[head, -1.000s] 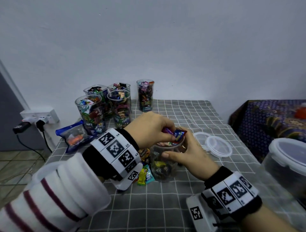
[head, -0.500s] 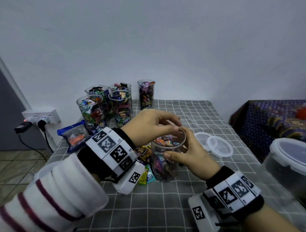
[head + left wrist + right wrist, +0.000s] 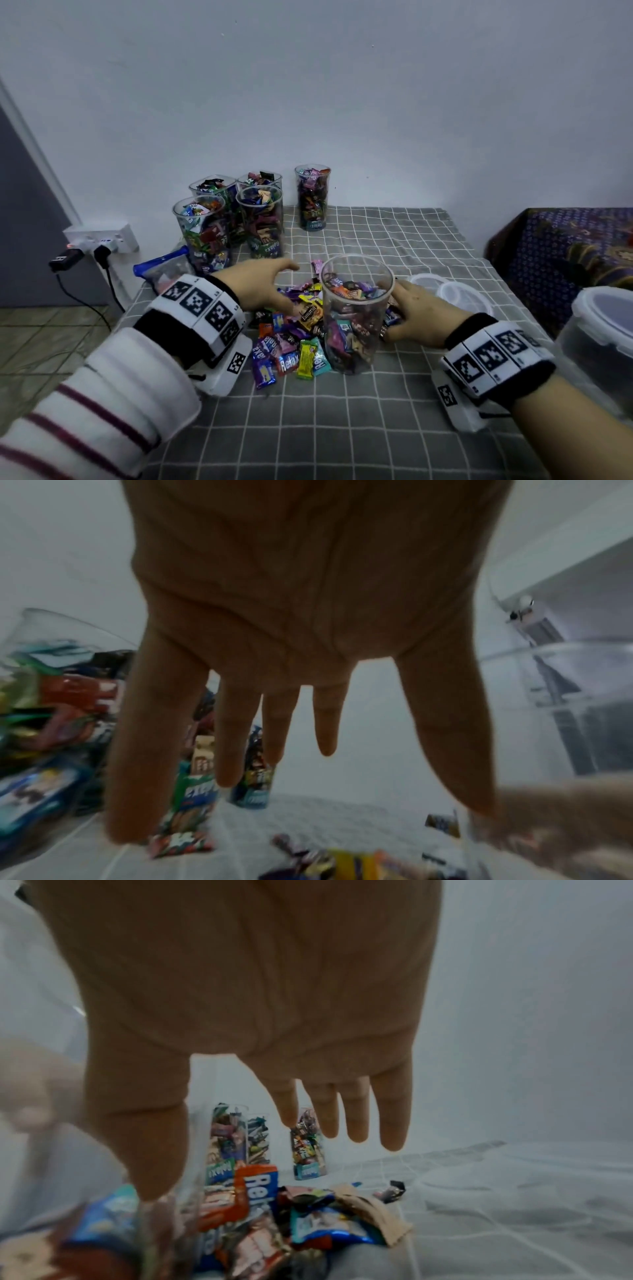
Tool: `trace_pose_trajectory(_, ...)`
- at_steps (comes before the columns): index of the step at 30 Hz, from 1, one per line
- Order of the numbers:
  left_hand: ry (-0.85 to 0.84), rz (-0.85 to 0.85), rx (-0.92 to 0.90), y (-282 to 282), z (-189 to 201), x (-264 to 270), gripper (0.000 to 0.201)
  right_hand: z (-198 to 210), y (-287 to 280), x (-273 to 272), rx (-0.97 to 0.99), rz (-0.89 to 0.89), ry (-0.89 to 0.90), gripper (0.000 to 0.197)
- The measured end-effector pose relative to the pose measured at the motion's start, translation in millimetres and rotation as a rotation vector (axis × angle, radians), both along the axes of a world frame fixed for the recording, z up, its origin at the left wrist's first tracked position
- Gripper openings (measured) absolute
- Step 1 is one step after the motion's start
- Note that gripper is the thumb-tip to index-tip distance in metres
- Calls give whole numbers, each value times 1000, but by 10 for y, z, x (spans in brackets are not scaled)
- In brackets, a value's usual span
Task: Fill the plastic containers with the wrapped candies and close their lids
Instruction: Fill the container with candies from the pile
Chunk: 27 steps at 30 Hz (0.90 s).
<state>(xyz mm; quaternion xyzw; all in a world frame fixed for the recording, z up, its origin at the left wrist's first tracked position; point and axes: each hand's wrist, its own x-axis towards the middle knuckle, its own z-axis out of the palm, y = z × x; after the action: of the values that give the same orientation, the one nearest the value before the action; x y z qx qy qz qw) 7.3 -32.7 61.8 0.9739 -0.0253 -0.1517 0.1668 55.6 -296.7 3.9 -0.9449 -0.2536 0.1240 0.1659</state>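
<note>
A clear plastic container [image 3: 356, 318], lidless and about two-thirds full of wrapped candies, stands upright mid-table. Loose wrapped candies [image 3: 291, 332] lie in a heap to its left and behind it. My left hand [image 3: 270, 284] hovers low over that heap, and its fingers [image 3: 236, 737] are spread straight and hold nothing. My right hand [image 3: 414, 308] lies just right of the container. Its fingers [image 3: 390, 1118] are straight above the candies [image 3: 318, 1221] behind it, the thumb close against the container's wall. Two clear lids [image 3: 455, 294] lie to the right.
Several filled lidless containers [image 3: 202, 233] stand at the back left by the wall, one more [image 3: 312, 197] apart from them. A blue zip bag [image 3: 161, 270] lies at the left edge. A large lidded tub [image 3: 599, 342] stands at the right. A wall socket [image 3: 99, 236] holds plugs.
My left hand has left the container's rim and dropped left toward the loose heap. My right hand has let go of the container and opened beside it.
</note>
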Motion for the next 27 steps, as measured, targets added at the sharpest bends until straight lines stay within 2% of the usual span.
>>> trace_pose_trajectory(6,185,33,178,-25,-381,89,122,-85,92,278,-146,-64,-65,104)
trace_pose_trajectory(10,208,61,224,-50,-568,139,128,-194,181,386,-200,-62,-28,128)
trace_pose_trajectory(12,187,53,233,-52,-626,157,127,-264,213,438,-242,-51,-10,127)
trace_pose_trajectory(14,157,30,242,-56,-656,164,122,-290,237,452,-268,-50,20,109)
trace_pose_trajectory(16,117,7,245,-60,-660,172,111,-274,262,437,-311,-32,34,81)
trace_pose_trajectory(18,67,1,249,-68,-647,179,98,-270,275,418,-317,-33,39,54)
trace_pose_trajectory(21,19,22,245,-83,-617,181,74,-285,289,420,-250,-67,31,28)
trace_pose_trajectory(23,-14,29,240,-90,-600,182,61,-284,305,401,-194,-98,27,20)
trace_pose_trajectory(27,-58,57,246,-92,-558,180,43,-251,289,373,-176,-133,-4,23)
